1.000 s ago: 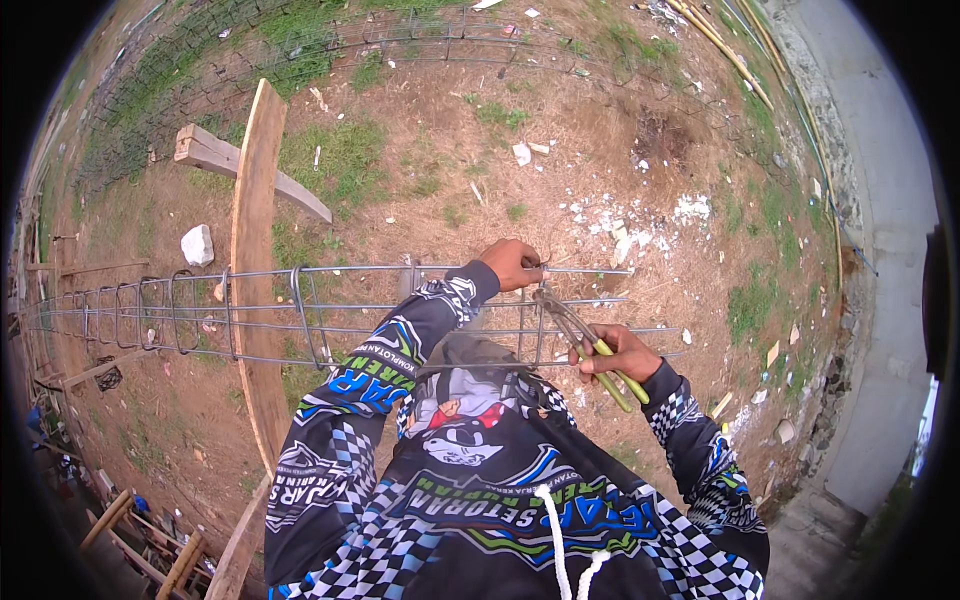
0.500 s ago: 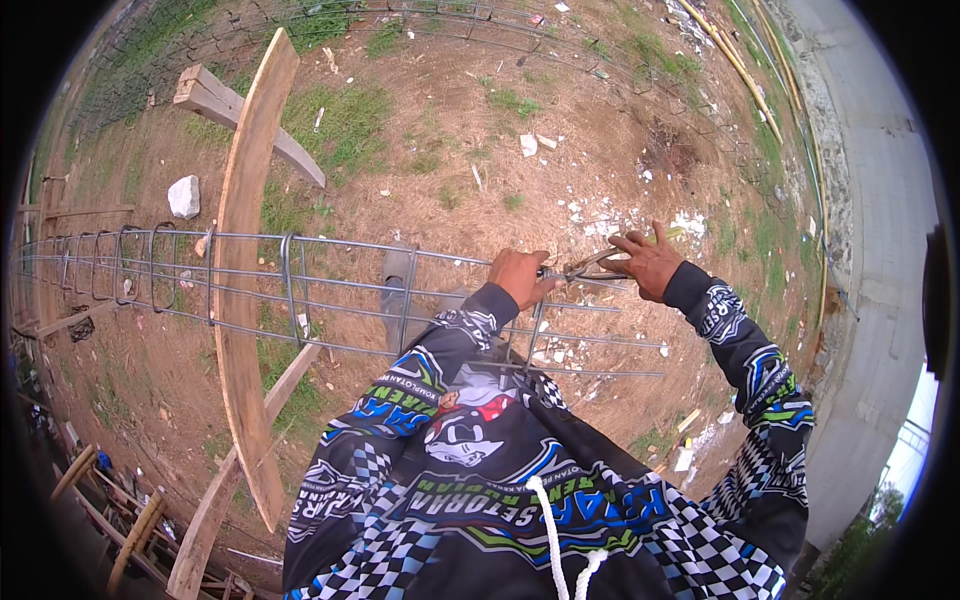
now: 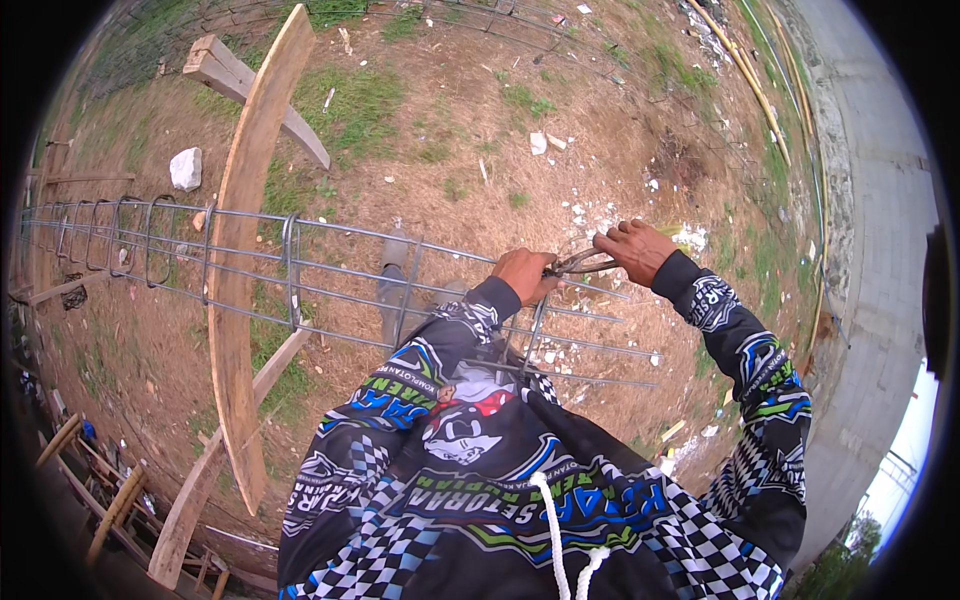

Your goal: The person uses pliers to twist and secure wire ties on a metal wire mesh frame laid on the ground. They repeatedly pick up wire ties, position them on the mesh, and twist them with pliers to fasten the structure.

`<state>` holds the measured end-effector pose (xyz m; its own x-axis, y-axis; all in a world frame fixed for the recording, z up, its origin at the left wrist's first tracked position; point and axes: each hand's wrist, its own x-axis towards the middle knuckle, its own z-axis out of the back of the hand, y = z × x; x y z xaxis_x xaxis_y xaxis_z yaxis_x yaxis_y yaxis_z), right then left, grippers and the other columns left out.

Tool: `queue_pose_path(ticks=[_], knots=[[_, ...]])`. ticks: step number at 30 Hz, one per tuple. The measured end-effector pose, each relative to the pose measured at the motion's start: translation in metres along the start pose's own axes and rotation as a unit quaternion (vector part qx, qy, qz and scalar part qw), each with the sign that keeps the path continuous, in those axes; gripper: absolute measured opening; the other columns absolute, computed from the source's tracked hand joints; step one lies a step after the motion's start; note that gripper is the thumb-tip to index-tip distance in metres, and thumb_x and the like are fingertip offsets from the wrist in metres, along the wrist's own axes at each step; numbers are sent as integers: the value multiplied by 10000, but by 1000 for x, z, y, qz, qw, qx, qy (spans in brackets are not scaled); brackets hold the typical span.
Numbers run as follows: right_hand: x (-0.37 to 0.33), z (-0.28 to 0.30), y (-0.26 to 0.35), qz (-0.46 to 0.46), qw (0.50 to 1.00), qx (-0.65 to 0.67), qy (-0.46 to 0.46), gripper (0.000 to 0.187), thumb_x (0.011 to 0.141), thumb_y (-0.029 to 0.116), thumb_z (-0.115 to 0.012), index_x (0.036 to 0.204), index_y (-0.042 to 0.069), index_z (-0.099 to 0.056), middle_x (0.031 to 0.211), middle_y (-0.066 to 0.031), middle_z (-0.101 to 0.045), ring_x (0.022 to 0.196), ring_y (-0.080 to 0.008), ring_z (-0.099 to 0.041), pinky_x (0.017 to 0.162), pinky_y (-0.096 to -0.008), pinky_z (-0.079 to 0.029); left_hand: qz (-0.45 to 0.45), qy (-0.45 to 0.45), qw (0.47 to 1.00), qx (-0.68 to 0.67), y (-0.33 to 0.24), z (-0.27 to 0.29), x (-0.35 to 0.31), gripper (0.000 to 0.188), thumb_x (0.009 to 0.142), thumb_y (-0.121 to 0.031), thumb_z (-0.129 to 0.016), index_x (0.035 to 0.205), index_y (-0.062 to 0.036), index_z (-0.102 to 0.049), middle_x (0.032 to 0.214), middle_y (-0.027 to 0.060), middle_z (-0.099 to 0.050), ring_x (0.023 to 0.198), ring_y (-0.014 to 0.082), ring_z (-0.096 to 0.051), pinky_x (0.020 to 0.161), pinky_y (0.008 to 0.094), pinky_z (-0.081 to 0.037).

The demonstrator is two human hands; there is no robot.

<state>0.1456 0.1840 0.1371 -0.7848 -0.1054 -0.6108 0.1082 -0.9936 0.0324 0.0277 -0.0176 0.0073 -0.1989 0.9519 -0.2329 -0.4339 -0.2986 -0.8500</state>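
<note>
A long cage of steel rebar with square stirrups lies horizontally across the view, resting on a wooden plank. My left hand is closed on the top bar near the cage's right end. My right hand grips the handles of metal pincers, whose jaws meet the bar right beside my left hand. A stirrup hangs just below both hands. My patterned sleeves and jersey fill the lower part of the view.
Bare dirt with grass patches and white debris lies under the cage. A second timber crosses behind the plank, and a white stone sits at the left. A concrete wall runs along the right. Wooden stakes lie at lower left.
My right hand has come up from beside my body to the top bar, bringing the pincers next to my left hand. My view has shifted left along the cage.
</note>
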Motion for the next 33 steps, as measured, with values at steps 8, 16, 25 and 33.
queue_pose_path(ticks=[8,16,25,33], knots=[[0,10,2,-65,995,-37,-66,292,825,78,-646,1056,-22,-498,670,-138,-658,678,-314,-699,606,-385,-563,-44,-154,984,-83,-22,-26,22,699,667,-427,-849,1201,-29,-637,1087,170,-688,1047,364,-604,1008,442,-417],[8,21,12,-131,990,-1,-61,150,856,97,-627,945,-11,-574,741,-131,-698,699,-278,-720,642,-373,-553,-21,-132,986,-103,-66,-30,63,390,759,-207,-777,1067,-6,-647,935,193,-726,844,361,-707,764,419,-556],[-48,94,-21,-232,967,23,-102,866,622,427,-896,1327,72,-540,1064,-143,-688,1098,-258,-636,849,-419,-501,15,-61,989,-135,-63,-25,67,375,883,-345,-690,984,16,-679,692,117,-625,621,257,-605,605,407,-448],[-3,-15,-22,122,491,802,-316,891,776,412,-843,1454,10,-424,1254,-197,-626,1232,-315,-581,1123,-466,-399,76,244,853,-455,-59,13,81,312,896,-318,-713,729,-102,-563,546,-43,-438,445,75,-363,432,264,-260]])
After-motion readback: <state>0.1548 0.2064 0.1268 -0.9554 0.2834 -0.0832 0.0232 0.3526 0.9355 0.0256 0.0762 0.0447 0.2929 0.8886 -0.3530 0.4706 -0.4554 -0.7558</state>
